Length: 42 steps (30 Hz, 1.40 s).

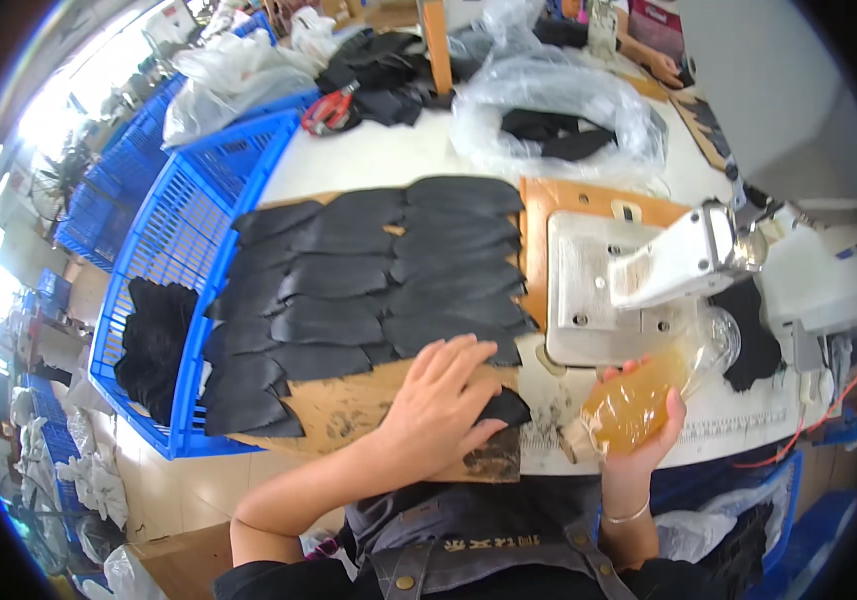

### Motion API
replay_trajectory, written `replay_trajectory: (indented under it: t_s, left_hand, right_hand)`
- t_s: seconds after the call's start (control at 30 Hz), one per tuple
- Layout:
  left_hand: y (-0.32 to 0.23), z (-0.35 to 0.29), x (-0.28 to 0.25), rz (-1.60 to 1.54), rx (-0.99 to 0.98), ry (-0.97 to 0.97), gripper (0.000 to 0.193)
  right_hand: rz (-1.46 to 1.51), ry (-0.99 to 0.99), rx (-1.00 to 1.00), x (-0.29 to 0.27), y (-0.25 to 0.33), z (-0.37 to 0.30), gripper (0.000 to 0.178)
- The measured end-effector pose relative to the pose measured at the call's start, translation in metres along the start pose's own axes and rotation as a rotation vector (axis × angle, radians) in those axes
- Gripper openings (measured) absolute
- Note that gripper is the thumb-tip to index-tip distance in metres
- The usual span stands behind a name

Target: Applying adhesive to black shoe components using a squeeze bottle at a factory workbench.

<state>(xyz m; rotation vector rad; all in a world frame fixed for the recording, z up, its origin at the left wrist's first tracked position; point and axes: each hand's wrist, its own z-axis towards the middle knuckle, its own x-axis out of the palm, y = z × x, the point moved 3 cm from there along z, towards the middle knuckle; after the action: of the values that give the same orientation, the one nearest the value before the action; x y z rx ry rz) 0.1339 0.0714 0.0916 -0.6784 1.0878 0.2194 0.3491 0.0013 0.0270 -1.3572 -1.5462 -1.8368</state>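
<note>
My left hand (446, 405) lies over the near edge of a brown cardboard sheet (334, 405), fingers spread. A small black leather-like piece (504, 408) shows beside its index finger and thumb. Beyond the hand, overlapping rows of black cut pieces (339, 275) cover most of the cardboard. My right hand (649, 440) is wrapped round a clear plastic bottle (634, 405) of amber liquid. The bottle is tilted, its narrow pale tip pointing down and left, close to the white tabletop, and its wide base toward the sewing machine.
A white sewing machine (674, 262) stands at the right with a metal bed plate (584, 270). At the left is a blue plastic basket (164, 260) holding black material. Red-handled scissors (331, 110) and a clear plastic bag (559, 100) lie at the back. Another person's hand (664, 68) shows far right.
</note>
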Motion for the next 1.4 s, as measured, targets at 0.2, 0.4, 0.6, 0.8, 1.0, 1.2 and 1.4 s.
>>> replay_trajectory:
  t_s: [0.2,0.4,0.6,0.8,1.0,1.2,1.4]
  left_hand:
    - [-0.005,-0.003,0.009,0.061,0.041,0.068,0.051]
    - [-0.005,-0.006,0.011,0.064,0.044,0.058,0.044]
    - [0.0,-0.005,0.013,0.035,0.039,0.007,0.038]
    - [0.002,-0.002,0.006,-0.037,-0.017,-0.07,0.027]
    - [0.015,-0.011,0.001,-0.221,-0.137,-0.167,0.013]
    - [0.06,-0.068,-0.046,-0.651,-0.602,-0.609,0.01]
    - [0.055,-0.087,-0.115,-0.212,-0.466,-0.953,0.011]
  right_hand:
    - [-0.039,-0.025,0.004,0.003,-0.001,-0.001,0.045]
    - [-0.043,-0.006,-0.006,0.006,0.001,-0.004,0.043]
    - [-0.015,-0.01,0.014,-0.004,-0.003,0.004,0.044]
    - [-0.005,0.019,0.016,0.002,-0.001,0.007,0.043]
    - [-0.014,0.002,0.04,0.006,-0.001,0.003,0.044]
    - [0.002,0.028,0.041,0.004,0.001,0.001,0.045]
    - [-0.01,0.011,0.054,0.007,0.001,0.001,0.044]
